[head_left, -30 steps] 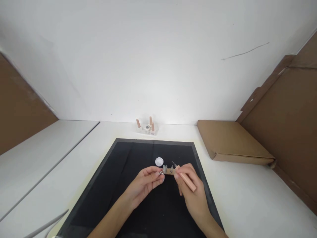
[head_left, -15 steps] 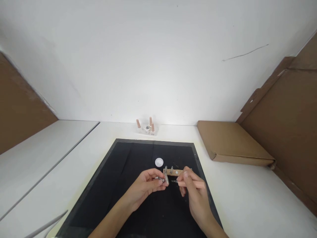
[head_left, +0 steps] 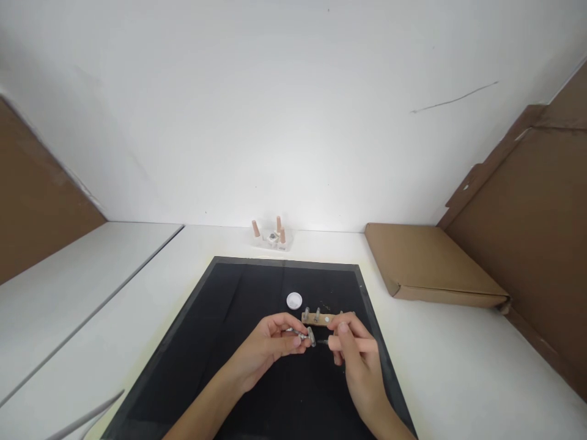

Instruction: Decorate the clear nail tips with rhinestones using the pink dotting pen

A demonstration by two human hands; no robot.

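left hand (head_left: 275, 343) pinches the clip (head_left: 300, 334), nail tip (head_left: 312, 337) at its right end. right hand (head_left: 358, 360) grips the brush (head_left: 353, 344), bristles pointing left, near the tip. strip (head_left: 321, 319) and white dish (head_left: 294, 300) lie on the black mat (head_left: 257, 293), far side of the hands.

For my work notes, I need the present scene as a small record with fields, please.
left hand: holds silver stick, small grey piece at its end
right hand: holds pink-handled brush, bristles toward the piece; contact unclear
on black mat: white dish; brown strip with upright pieces, partly hidden by right hand
behind mat: three pink caps
right side: flat cardboard box
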